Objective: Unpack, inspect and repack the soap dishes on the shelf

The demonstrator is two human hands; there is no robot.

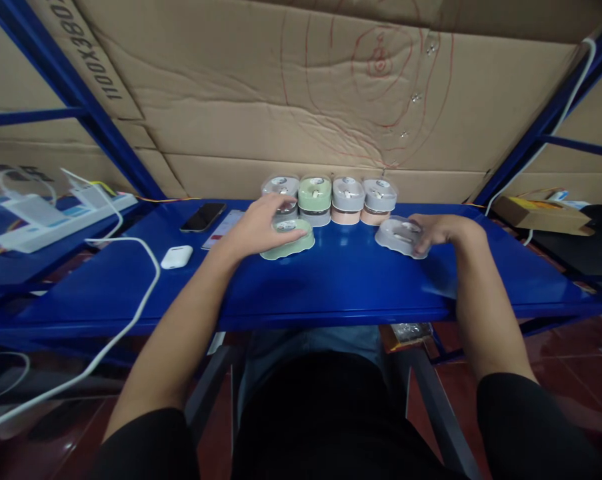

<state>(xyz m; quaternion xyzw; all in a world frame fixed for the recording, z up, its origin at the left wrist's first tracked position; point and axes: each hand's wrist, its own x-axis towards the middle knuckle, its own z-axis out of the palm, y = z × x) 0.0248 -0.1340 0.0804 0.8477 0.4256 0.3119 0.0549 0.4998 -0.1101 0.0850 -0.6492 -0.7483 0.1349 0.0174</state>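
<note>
- A green pack with a clear, domed cover is placed on the blue counter, left of centre, with its scalloped edge turned toward the wearer.
- It is reached over by the left hand, thumb across the top and fingers spread beyond the far side; whether the grip is closed on it cannot be told.
- A grey pack of the same shape is set right of centre, its right end met by the bent fingers of the right hand; these are blurred, so whether that grip is firm cannot be told.
- Both packs are judged light, with thin, smooth plastic that could slip or be dented; they are best held gently by opposite side walls, not pressed on the dome.
- Behind them, similar packs are stacked two high in a row of four stacks.
- Farther left, a dark phone and a small white case are laid.
- The back is closed off by a cardboard panel.
</note>
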